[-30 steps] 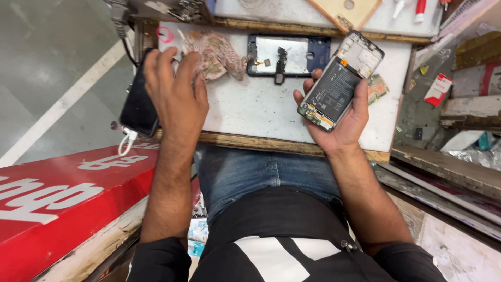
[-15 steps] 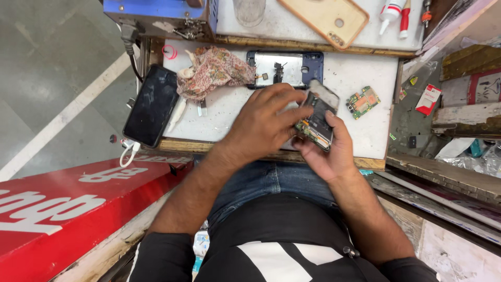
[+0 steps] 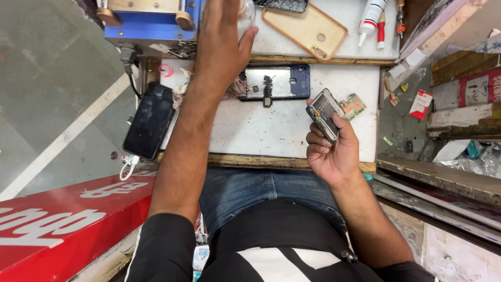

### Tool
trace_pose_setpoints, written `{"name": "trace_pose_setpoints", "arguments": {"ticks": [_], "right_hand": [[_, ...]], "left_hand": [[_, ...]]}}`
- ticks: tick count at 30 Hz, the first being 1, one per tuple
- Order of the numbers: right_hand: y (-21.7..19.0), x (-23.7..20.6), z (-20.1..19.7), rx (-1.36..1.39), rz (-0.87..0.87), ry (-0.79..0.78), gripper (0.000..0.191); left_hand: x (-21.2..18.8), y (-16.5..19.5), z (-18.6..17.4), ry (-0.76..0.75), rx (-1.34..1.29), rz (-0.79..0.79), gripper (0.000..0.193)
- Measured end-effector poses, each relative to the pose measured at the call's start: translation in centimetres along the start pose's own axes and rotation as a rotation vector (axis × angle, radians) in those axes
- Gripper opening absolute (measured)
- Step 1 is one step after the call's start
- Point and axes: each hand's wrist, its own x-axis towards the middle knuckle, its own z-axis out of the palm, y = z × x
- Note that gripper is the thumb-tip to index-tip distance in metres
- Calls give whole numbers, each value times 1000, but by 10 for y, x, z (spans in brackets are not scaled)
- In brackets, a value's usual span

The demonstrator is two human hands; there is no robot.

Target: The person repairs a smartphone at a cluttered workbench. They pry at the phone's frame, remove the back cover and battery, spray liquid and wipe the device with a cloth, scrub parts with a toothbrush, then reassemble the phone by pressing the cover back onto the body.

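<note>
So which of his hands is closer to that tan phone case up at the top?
Left. The left hand is stretched up beside the tan phone case, just to its left. The right hand is lower down near the bench edge, holding an opened phone.

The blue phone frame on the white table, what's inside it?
Inside the blue phone frame lies a pale grey bare panel with a small dark part and cable near the middle. Its left end is hidden behind the left forearm.
</note>
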Motion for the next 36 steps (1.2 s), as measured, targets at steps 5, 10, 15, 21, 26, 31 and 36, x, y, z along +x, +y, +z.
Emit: {"name": "trace_pose_setpoints", "arguments": {"ticks": [5,10,15,21,26,31,36], "right_hand": [[0,-2,-6,81,-5,11,57],[5,4,-5,34,-4,25,56],[10,3,2,-2,-9,-30,58],[16,-1,14,-252,-157,27,60],[23,-1,23,-359,-249,64,60],[27,-1,28,-403,-296,150,58],[27,-5,28,-512,-339,211,62]], "left_hand": [[-66,31,-31,57,-249,-26,101],[-115,61,-28,-135,-312,-91,96],[-134,73,-28,-275,-456,-20,85],[-139,87,-34,-282,-761,-173,85],[-141,113,-35,-187,-740,-143,76],[-128,121,-40,-92,-401,8,70],[-119,122,-37,-87,-261,3,69]]}}
